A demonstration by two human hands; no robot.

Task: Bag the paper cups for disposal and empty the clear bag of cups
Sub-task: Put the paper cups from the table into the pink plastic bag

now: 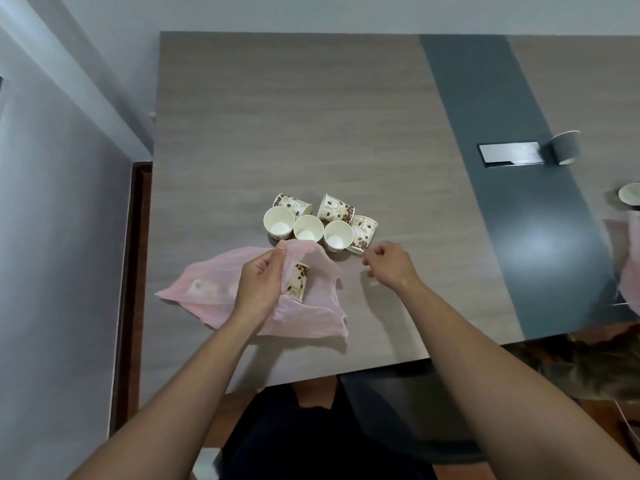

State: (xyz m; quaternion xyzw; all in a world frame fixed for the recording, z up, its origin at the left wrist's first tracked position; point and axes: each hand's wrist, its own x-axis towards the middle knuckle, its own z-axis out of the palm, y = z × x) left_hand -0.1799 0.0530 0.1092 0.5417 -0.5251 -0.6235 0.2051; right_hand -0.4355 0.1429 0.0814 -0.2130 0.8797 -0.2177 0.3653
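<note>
A pink plastic bag (311,313) lies on the wooden table (294,116). My left hand (258,285) pinches its upper rim and holds the mouth apart. One bean-patterned paper cup (298,282) lies in the mouth of the bag, and another shows faintly through the plastic at the left (197,287). Just beyond the bag stands a cluster of several paper cups (320,223), some upright, some tipped on their sides. My right hand (389,263) hovers right of the bag with fingers loosely curled, holding nothing, close to the tipped cup at the cluster's right end (362,233).
A dark grey strip (502,202) crosses the table with a metal cable hatch (510,154) in it. A grey cup (566,147) lies beside the hatch; another cup (630,194) and more pink plastic (628,265) sit at the right edge. A wall runs along the left.
</note>
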